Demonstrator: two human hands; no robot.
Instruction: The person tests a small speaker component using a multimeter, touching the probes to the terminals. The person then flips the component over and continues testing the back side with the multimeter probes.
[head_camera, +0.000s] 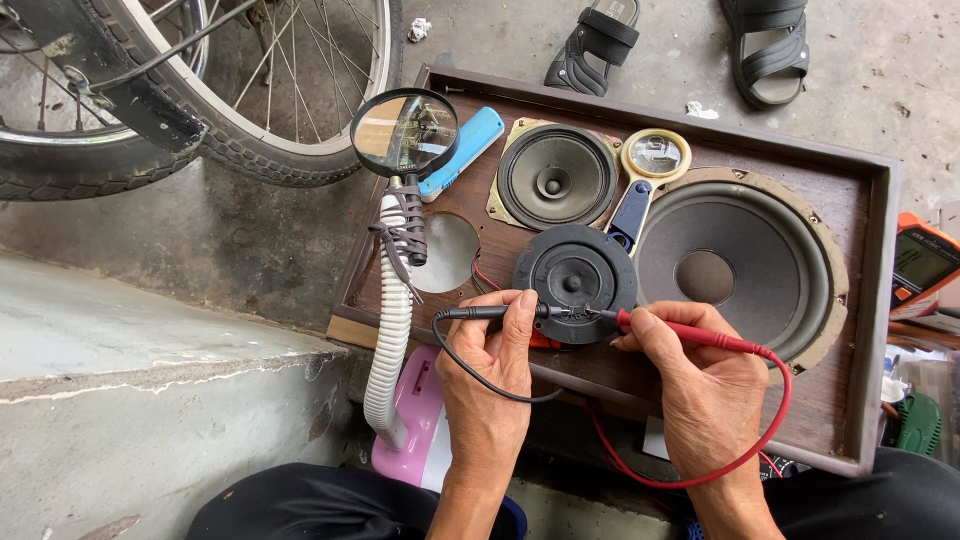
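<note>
My left hand (492, 370) pinches a black test probe (490, 312) whose black wire loops down below the hand. A red test probe (700, 338) sits in my right hand (705, 385), its red wire curling round the wrist. Both probe tips meet at the near edge of a small round black speaker (575, 278), which lies on a brown wooden speaker cabinet (860, 300). A large speaker cone (735, 265) is set in the cabinet just right of the small one.
A mid-size loose speaker (555, 177) and a yellow-rimmed magnifier (650, 165) lie on the cabinet. A magnifying glass (403, 130) on a white flexible neck (392, 330) rises from a pink base. An orange multimeter (925, 260) is at right; bicycle wheel (200, 110) and sandals (765, 50) beyond.
</note>
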